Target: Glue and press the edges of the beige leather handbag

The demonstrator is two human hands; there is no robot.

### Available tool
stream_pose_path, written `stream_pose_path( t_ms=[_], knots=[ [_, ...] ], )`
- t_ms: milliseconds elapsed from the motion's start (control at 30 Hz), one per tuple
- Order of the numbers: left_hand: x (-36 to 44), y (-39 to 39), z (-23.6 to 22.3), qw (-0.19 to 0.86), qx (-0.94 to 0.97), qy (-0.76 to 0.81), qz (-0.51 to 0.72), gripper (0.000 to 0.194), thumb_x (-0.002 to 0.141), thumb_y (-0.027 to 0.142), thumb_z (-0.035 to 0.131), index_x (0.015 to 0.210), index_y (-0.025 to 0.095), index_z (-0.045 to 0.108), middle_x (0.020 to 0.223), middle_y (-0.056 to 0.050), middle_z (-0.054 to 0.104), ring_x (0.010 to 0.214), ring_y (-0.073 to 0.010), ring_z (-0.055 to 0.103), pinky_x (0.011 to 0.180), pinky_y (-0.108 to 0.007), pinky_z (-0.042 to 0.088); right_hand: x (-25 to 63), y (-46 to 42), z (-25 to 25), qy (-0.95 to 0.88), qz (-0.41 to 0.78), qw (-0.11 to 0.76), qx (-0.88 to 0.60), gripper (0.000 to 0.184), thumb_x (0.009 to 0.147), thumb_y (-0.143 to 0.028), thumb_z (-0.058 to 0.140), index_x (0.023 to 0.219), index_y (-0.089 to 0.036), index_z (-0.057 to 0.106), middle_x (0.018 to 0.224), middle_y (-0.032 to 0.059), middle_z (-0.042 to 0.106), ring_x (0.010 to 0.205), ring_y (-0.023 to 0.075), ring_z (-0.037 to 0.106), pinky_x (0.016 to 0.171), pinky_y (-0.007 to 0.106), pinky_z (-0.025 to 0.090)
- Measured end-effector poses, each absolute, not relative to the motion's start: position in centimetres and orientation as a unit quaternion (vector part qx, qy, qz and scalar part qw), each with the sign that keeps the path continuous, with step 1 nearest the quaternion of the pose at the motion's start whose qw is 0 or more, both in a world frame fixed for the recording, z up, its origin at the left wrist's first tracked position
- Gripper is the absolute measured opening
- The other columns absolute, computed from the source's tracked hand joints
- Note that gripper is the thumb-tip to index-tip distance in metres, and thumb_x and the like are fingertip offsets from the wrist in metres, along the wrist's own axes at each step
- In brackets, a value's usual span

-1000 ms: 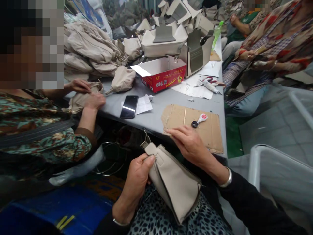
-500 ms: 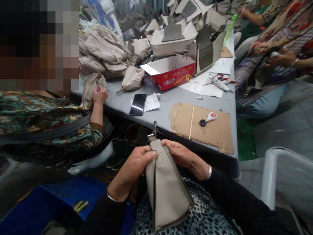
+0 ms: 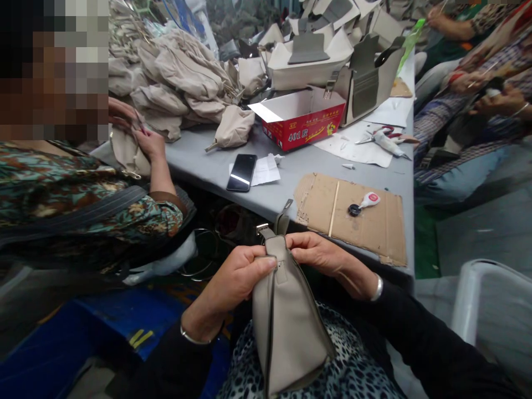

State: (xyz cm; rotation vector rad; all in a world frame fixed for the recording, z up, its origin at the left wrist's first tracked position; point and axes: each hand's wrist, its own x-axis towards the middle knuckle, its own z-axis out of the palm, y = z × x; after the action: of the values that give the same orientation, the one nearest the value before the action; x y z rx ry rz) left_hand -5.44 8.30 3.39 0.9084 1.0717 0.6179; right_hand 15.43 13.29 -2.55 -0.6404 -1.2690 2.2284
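We hold the beige bag (image 3: pixel 286 327) upright on our lap, left hand (image 3: pixel 233 280) and right hand (image 3: pixel 320 256) each in a narrow grip, pinching its top corner by the strap tab (image 3: pixel 282 221). Next we judge careful fingertip work there.

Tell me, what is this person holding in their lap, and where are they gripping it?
A beige leather bag, pinched at its top end by both hands: left hand and right hand on either side of the strap tab.

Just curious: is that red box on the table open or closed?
Open: the red box has its white flap folded outward, with the pale inside showing.
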Motion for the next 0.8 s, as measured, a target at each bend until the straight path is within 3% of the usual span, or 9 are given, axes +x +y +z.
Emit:
stream_pose_path(
  t_ms=[167, 800],
  knots=[
    [-5.2, 8.1, 3.5, 0.716, 0.395, 0.496, 0.292, 0.042, 0.078, 0.048, 0.076, 0.095, 0.01, 0.079, 0.073, -0.01, 0.072, 0.056, -0.0182, 0.061, 0.048, -0.022, 0.044, 15.5, 13.5, -1.9, -0.476, 0.814, 0.247, -0.224, 0.044, 0.081, -0.055, 0.083, 0.087, -0.015, 0.066, 0.074, -0.0019, 0.059, 0.067, 0.0112, 0.052, 0.065, 0.023, 0.043],
    [-5.8, 7.4, 2.7, 0.732, 0.382, 0.47, 0.312, 0.04, 0.081, 0.046, 0.078, 0.099, 0.011, 0.08, 0.079, -0.01, 0.073, 0.06, -0.0172, 0.06, 0.053, -0.023, 0.046, 15.1, 14.2, -1.4, -0.481, 0.827, 0.194, -0.219, 0.037, 0.078, -0.046, 0.086, 0.081, -0.015, 0.066, 0.072, -0.0031, 0.059, 0.064, 0.0099, 0.05, 0.062, 0.021, 0.04]
  ],
)
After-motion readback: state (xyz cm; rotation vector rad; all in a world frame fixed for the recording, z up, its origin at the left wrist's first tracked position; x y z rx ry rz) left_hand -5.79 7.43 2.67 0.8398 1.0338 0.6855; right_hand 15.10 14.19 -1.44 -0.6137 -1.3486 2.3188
